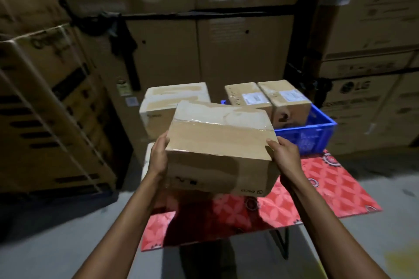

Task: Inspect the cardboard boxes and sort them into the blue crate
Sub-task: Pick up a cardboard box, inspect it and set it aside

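Head camera shows the taped cardboard box (pixel 217 142) held in the air above the red patterned cloth (pixel 328 183), in front of the blue crate (pixel 317 136) and not yet inside it.

I think the main risk is a slip. The box is carried mostly by pressure on its two short sides. If one palm relaxes, the box can turn and drop onto the cloth.

A second risk comes from the crate. One labelled box (pixel 248 97) and a second labelled box (pixel 288 102) already stand in it, side by side and touching. Free room seems to remain only in the near part. A box lowered without care may rest on the rim or push those two.

A pale box (pixel 167 106) stands just behind the held one, to the left, and a wide swing could hit it. The light is weak, so damage on the underside could be missed during inspection.

The left hand (pixel 159 156) lies against the left side of the box, palm on the cardboard and thumb hooked over the upper edge. Its fingers are mostly hidden. The right hand (pixel 286 156) holds the near right corner with the thumb on top and the fingers going round the side, out of sight. Both forearms reach forward, and the box is slightly tilted.
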The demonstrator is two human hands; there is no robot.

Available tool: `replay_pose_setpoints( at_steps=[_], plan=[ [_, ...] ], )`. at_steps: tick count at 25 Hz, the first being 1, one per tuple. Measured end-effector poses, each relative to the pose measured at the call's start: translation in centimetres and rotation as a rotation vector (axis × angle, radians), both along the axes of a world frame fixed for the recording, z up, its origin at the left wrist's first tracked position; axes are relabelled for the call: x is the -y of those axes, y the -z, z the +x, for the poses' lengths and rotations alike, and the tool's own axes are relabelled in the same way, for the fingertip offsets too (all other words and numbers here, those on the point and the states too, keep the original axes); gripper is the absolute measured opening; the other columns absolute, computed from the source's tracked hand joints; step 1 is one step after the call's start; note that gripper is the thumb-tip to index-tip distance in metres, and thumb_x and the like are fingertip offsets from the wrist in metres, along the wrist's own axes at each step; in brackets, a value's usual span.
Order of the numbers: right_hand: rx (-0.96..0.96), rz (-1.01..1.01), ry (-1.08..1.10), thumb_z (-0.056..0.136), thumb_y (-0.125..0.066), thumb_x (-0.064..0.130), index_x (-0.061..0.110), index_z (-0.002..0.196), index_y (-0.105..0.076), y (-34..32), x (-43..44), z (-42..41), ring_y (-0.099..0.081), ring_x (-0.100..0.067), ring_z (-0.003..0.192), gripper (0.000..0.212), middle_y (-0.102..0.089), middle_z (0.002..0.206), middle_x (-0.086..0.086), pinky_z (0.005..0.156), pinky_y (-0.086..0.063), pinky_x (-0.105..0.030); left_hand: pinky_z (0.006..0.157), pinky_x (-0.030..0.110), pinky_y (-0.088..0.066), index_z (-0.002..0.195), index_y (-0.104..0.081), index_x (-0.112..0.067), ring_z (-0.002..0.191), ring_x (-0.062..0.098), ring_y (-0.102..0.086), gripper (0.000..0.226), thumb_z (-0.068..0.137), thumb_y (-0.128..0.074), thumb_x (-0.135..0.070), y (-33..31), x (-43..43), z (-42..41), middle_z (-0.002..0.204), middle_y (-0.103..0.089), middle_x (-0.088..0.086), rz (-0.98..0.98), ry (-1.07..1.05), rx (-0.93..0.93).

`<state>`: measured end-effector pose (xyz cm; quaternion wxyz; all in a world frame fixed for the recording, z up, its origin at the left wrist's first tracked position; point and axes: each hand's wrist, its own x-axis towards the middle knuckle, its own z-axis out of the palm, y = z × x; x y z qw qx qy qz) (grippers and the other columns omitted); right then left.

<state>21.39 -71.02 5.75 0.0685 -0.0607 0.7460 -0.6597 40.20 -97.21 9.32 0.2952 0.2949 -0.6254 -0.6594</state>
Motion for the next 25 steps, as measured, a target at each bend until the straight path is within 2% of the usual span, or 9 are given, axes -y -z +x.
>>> replay_pose_setpoints(
  at_steps=[1, 4, 6, 9, 12, 16, 17, 21, 25],
  plan=[
    [-0.005, 0.002, -0.034, 0.067, -0.067, 0.052, 0.03, 0.095, -0.079, -0.1, 1.6, 0.5, -0.073, -0.03, 0.094, 0.038, -0.075, 0.102, -0.01, 0.09, -0.058, -0.053, 0.107, 0.053, -0.047, 0.126, -0.071, -0.019, 0.121, 0.03, -0.063, 0.054, 0.087, -0.048, -0.048, -0.4, 0.4, 1.5, 0.127, -0.07, 0.009, 0.027, -0.041, -0.006],
    [-0.011, 0.034, -0.139, 0.068, -0.067, 0.056, 0.034, 0.102, -0.076, 0.4, 5.6, 0.9, -0.07, -0.029, 0.1, 0.041, -0.068, 0.114, -0.011, 0.093, -0.057, -0.053, 0.075, 0.038, -0.054, 0.111, -0.07, -0.019, 0.096, 0.028, -0.066, 0.034, 0.105, -0.037, -0.028, -1.2, 1.5, 4.5, 0.109, -0.071, 0.013, 0.08, -0.092, -0.066],
    [-0.029, 0.06, -0.192, 0.068, -0.067, 0.058, 0.032, 0.103, -0.074, 0.5, 7.8, 0.8, -0.07, -0.03, 0.099, 0.044, -0.067, 0.115, -0.011, 0.092, -0.057, -0.054, 0.069, 0.035, -0.051, 0.11, -0.069, -0.022, 0.09, 0.027, -0.066, 0.036, 0.108, -0.034, -0.028, -0.8, 2.8, 5.6, 0.104, -0.071, 0.011, 0.09, -0.104, -0.052],
    [-0.03, 0.067, -0.228, 0.069, -0.067, 0.058, 0.034, 0.107, -0.073, 1.2, 10.5, 0.1, -0.069, -0.028, 0.102, 0.046, -0.066, 0.119, -0.009, 0.094, -0.057, -0.053, 0.07, 0.035, -0.051, 0.114, -0.068, -0.021, 0.093, 0.028, -0.065, 0.037, 0.108, -0.032, -0.029, 0.1, 5.1, 6.1, 0.108, -0.07, 0.013, 0.097, -0.128, -0.061],
    [0.001, 0.082, -0.245, 0.067, -0.067, 0.062, 0.032, 0.116, -0.07, 2.0, 12.3, 0.0, -0.068, -0.027, 0.105, 0.058, -0.062, 0.128, -0.009, 0.095, -0.057, -0.052, 0.069, 0.034, -0.05, 0.116, -0.067, -0.022, 0.093, 0.024, -0.065, 0.036, 0.109, -0.032, -0.028, 1.2, 6.6, 5.8, 0.111, -0.07, 0.012, 0.071, -0.139, -0.051],
    [0.023, 0.122, -0.217, 0.06, -0.062, 0.059, 0.027, 0.098, -0.071, 0.3, 13.7, 2.3, -0.069, -0.026, 0.098, 0.049, -0.063, 0.121, -0.01, 0.084, -0.06, -0.048, 0.076, 0.033, -0.052, 0.136, -0.06, -0.015, 0.112, 0.028, -0.063, 0.041, 0.11, -0.031, -0.028, 4.3, 9.2, 5.1, 0.126, -0.066, 0.012, 0.049, -0.163, -0.022],
    [0.018, 0.13, -0.211, 0.06, -0.062, 0.058, 0.026, 0.099, -0.071, 0.2, 14.1, 2.6, -0.068, -0.026, 0.099, 0.05, -0.064, 0.121, -0.009, 0.084, -0.06, -0.047, 0.076, 0.032, -0.051, 0.14, -0.057, -0.014, 0.114, 0.027, -0.062, 0.042, 0.11, -0.031, -0.028, 5.1, 9.6, 4.9, 0.128, -0.066, 0.012, 0.054, -0.168, -0.004],
    [-0.024, 0.236, -0.139, 0.086, -0.071, 0.033, 0.024, 0.13, -0.058, 0.9, 15.3, 3.2, -0.053, -0.025, 0.113, 0.048, -0.045, 0.13, -0.005, 0.095, -0.05, -0.044, 0.075, 0.029, -0.049, 0.144, -0.053, -0.015, 0.11, 0.019, -0.061, 0.044, 0.11, -0.029, -0.027, 7.0, 10.8, 4.4, 0.129, -0.064, 0.01, 0.064, -0.168, 0.024],
    [-0.042, 0.221, -0.132, 0.088, -0.069, 0.033, 0.02, 0.133, -0.059, 1.3, 16.3, 2.4, -0.056, -0.027, 0.113, 0.047, -0.047, 0.133, -0.007, 0.093, -0.053, -0.045, 0.076, 0.028, -0.049, 0.145, -0.052, -0.015, 0.109, 0.017, -0.061, 0.043, 0.11, -0.028, -0.023, 7.2, 11.9, 4.0, 0.128, -0.064, 0.007, 0.069, -0.181, 0.008]
  ],
)
